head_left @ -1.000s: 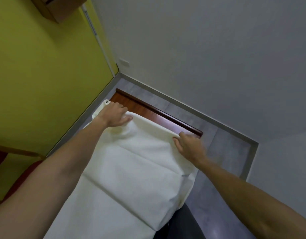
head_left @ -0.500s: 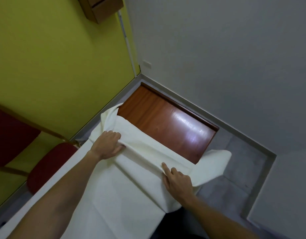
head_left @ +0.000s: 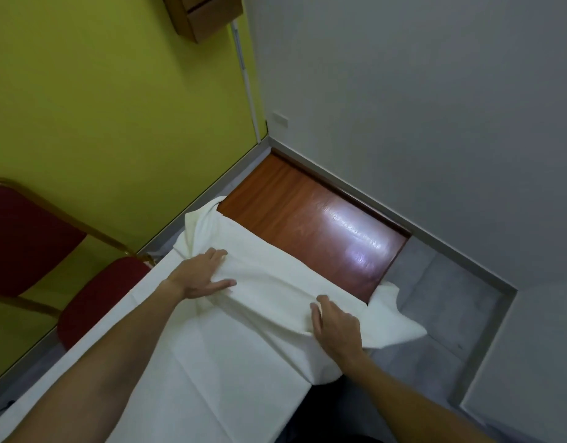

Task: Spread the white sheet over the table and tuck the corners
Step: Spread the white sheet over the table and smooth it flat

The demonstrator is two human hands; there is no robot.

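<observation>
Both hands are drawing the folded far edge of the white sheet back toward the person, so more bare wood is showing at the far end of the tabletop than a second ago. The left hand, which was bunching the cloth half a second ago, is now lying flatter.

That left hand is resting released on the sheet near the left edge, its fingers and thumb stretched fairly straight, with the raised fold sitting in the fork between them. The right hand is grasping the same fold near the right edge, its fingers curling over the cloth and its thumb closing in beneath them.

Between the hands the fold is running slantwise across the tabletop. Nearer the person the sheet is lying flat and covering the wood. Beyond the left hand one corner is bunching up and hanging over the left edge; beyond the right hand the other corner is drooping off the right edge above the grey floor.

A red chair is standing just beside the left edge, against the yellow wall. A wooden box is hanging high on that wall; what it is holding cannot be told.
</observation>
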